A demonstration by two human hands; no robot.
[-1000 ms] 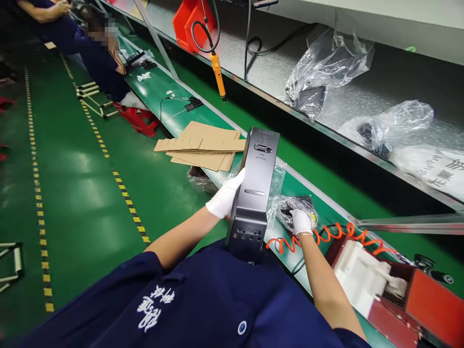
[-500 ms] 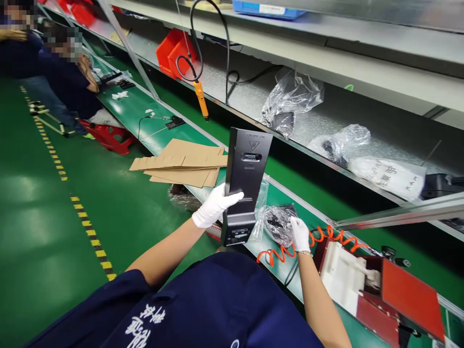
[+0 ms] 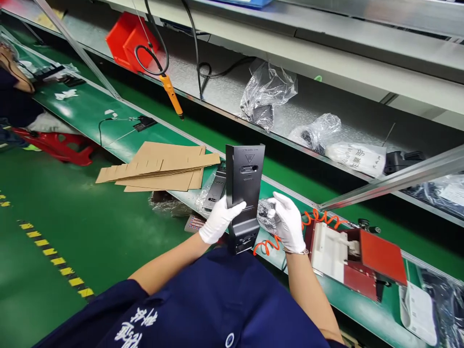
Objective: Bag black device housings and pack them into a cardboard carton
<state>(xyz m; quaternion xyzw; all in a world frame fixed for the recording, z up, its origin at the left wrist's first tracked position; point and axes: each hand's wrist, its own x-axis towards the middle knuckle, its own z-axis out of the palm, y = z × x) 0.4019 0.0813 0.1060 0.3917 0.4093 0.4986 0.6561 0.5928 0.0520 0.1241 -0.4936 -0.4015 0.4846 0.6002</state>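
2 grips logged | left hand (image 3: 219,220) clamps upright black panel (image 3: 244,179) | right hand (image 3: 288,222) pinches plastic bag (image 3: 264,215) just beside it

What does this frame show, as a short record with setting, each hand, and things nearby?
Setting: green conveyor belt below a metal shelf
Left: gloved left hand grips a tall black housing, held upright
Right: gloved right hand at a clear plastic bag beside the housing; grip unclear
Nearby: orange coiled hose, flat cardboard sheets, red and white fixture
Hanging: orange-handled tool over the belt
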